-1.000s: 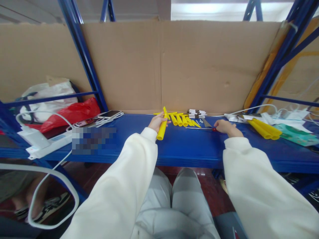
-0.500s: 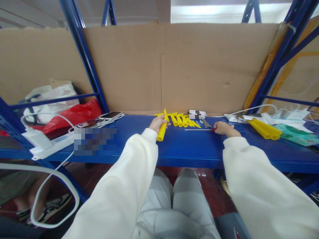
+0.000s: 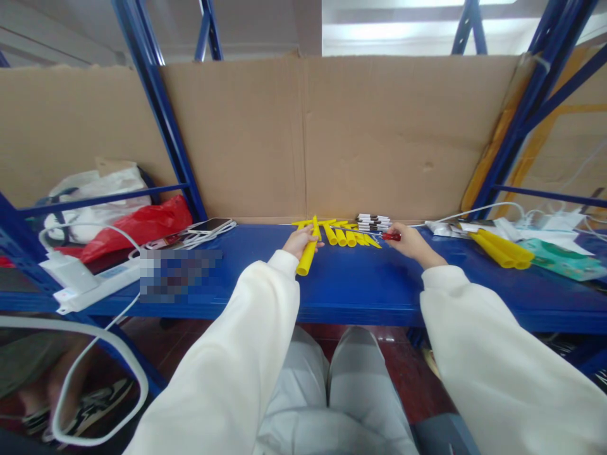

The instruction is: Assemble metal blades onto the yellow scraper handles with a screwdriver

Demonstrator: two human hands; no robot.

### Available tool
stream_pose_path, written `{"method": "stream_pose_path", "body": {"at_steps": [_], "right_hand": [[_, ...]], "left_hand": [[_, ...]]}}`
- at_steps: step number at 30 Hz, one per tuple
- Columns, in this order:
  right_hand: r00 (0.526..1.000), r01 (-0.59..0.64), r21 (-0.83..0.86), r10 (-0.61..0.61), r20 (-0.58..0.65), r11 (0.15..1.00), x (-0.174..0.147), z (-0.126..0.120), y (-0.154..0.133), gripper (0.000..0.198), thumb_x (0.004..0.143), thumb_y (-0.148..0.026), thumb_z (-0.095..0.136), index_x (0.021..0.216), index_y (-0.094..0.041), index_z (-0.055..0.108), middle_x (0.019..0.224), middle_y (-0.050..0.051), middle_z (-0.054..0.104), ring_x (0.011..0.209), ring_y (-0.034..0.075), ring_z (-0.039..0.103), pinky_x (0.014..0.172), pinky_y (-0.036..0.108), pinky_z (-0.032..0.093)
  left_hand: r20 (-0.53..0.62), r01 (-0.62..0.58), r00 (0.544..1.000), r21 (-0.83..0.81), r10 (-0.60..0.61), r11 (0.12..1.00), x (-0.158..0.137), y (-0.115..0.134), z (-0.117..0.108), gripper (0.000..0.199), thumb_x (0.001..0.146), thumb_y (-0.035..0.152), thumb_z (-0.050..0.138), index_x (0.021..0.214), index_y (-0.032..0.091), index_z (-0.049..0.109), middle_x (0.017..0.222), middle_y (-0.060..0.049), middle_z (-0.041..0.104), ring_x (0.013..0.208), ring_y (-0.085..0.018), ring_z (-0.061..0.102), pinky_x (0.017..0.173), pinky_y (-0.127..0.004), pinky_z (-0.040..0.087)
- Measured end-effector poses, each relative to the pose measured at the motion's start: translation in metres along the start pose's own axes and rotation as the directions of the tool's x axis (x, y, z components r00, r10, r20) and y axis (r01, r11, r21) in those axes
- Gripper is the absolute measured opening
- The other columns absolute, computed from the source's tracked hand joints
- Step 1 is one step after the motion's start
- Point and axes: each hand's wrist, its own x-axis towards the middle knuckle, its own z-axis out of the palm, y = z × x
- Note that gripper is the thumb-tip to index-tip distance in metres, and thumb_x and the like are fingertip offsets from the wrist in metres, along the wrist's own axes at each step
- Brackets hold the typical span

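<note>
My left hand (image 3: pixel 300 242) is closed round a yellow plastic tube-shaped piece (image 3: pixel 306 256) with a narrow top and a wide round lower end. In my right hand (image 3: pixel 408 240) is a screwdriver (image 3: pixel 392 236) with a red handle, its long thin shaft pointing left towards the held yellow piece. Whether the shaft's tip touches that piece I cannot tell. Between my hands, several more yellow pieces (image 3: pixel 349 239) lie in a row on the blue shelf (image 3: pixel 360 278). Behind them sits a stack of small white-and-black items (image 3: pixel 374 222), too small to name.
Two yellow tubes (image 3: pixel 502 251) and a green packet (image 3: pixel 564 258) lie at the right. A phone (image 3: pixel 212 225), white cables and a white power strip (image 3: pixel 102 284) are at the left, near a red bag (image 3: pixel 137 230). A cardboard sheet (image 3: pixel 379 139) stands behind; blue posts flank it.
My right hand has lifted the screwdriver off the shelf and moved left with it, its shaft now over the row of yellow pieces. My left hand keeps its hold on the yellow tube.
</note>
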Motion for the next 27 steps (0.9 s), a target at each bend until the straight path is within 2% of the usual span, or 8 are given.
{"method": "stream_pose_path", "body": {"at_steps": [4,7,15,21,27], "right_hand": [[0.998,0.064,0.094,-0.063,-0.021,0.993,-0.001,0.004,-0.007,0.009,0.073,-0.025,0.065,0.078,-0.024,0.057,0.078,0.005,0.071,0.072,0.021,0.064,0.068,0.031,0.05],[0.997,0.074,0.123,-0.072,-0.018,0.99,-0.002,0.005,-0.012,0.009,0.073,-0.023,0.064,0.077,-0.024,0.055,0.077,0.004,0.071,0.071,0.021,0.063,0.068,0.031,0.049],[0.997,0.082,0.097,-0.08,-0.025,0.992,-0.001,0.006,-0.011,0.009,0.072,-0.024,0.063,0.077,-0.024,0.056,0.075,0.003,0.07,0.068,0.019,0.061,0.065,0.029,0.046],[0.997,0.078,0.092,-0.075,-0.031,0.993,-0.001,0.006,-0.011,0.009,0.072,-0.024,0.064,0.077,-0.024,0.057,0.074,0.003,0.07,0.068,0.019,0.061,0.065,0.029,0.046],[0.997,0.07,0.081,-0.068,-0.034,0.994,-0.002,0.004,-0.011,0.009,0.073,-0.024,0.065,0.078,-0.024,0.058,0.076,0.003,0.071,0.069,0.02,0.062,0.068,0.03,0.048]], "left_hand": [[0.005,0.013,1.0,-0.028,-0.013,1.0,-0.001,0.0,0.001,0.087,0.075,-0.009,0.062,0.153,0.029,0.05,0.146,-0.015,0.058,0.072,-0.018,0.077,0.038,-0.016,0.046],[0.026,0.019,0.999,-0.018,-0.018,1.0,-0.004,0.001,0.003,0.085,0.077,-0.008,0.059,0.153,0.031,0.049,0.147,-0.013,0.058,0.077,-0.019,0.077,0.037,-0.015,0.045],[0.015,-0.002,1.0,0.072,0.001,0.997,-0.011,0.003,0.007,0.085,0.078,-0.01,0.052,0.155,0.027,0.047,0.16,-0.014,0.045,0.085,-0.021,0.078,0.035,-0.015,0.046],[0.038,-0.009,0.999,0.046,0.008,0.999,-0.008,0.002,0.006,0.087,0.076,-0.008,0.062,0.153,0.031,0.05,0.161,-0.015,0.045,0.086,-0.023,0.079,0.036,-0.016,0.047],[0.072,-0.004,0.997,0.008,0.003,1.0,-0.005,0.0,0.003,0.087,0.076,-0.008,0.065,0.153,0.029,0.051,0.158,-0.017,0.047,0.086,-0.024,0.079,0.036,-0.016,0.047]]}}
